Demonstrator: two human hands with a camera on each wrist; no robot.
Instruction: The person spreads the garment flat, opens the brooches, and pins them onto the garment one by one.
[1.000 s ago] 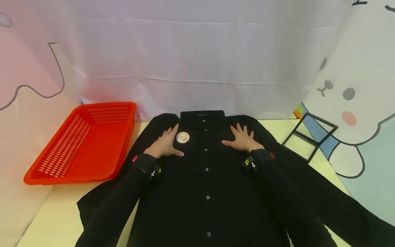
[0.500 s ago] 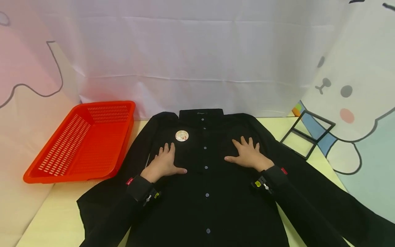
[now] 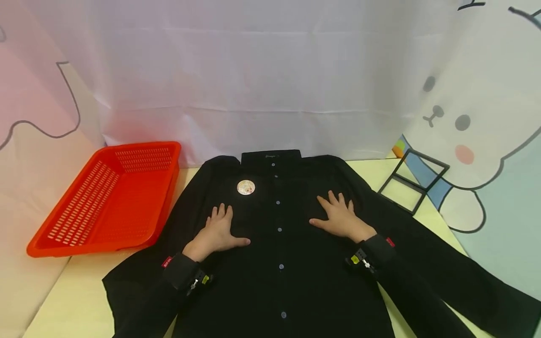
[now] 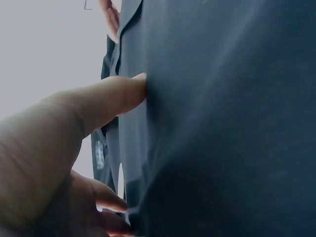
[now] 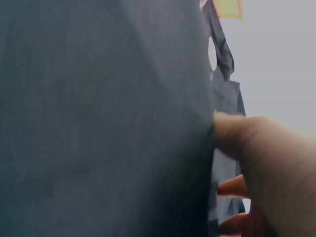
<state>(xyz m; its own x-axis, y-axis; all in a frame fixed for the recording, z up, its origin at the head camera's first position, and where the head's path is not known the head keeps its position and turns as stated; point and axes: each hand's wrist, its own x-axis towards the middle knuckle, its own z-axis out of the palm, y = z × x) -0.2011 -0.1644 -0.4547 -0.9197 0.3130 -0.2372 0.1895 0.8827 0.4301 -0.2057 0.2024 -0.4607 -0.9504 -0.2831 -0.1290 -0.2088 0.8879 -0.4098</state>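
Observation:
A black button-up shirt (image 3: 258, 281) lies spread flat with its collar at the far end and a row of small buttons down the middle. My left hand (image 3: 215, 234) rests on the left half of its chest, fingers straight and thumb pointing inward. On the other half my right hand (image 3: 340, 218) lies with its fingers spread. Just beyond my left fingertips is a round pale sticker (image 3: 246, 187) on the shirt. Both wrist views show a thumb touching the dark cloth (image 4: 232, 128), with the other fingers partly hidden.
A red plastic basket (image 3: 139, 202) with slotted walls stands at the left of the pale yellow table (image 3: 72, 300). At the back right leans a black rectangular frame (image 3: 414, 185). White and printed cloth (image 3: 270, 70) hangs behind.
Both hands have drawn back down the shirt from the upper chest, the left one farther. The right hand has also shifted slightly outward. The sticker is uncovered beyond the left hand.

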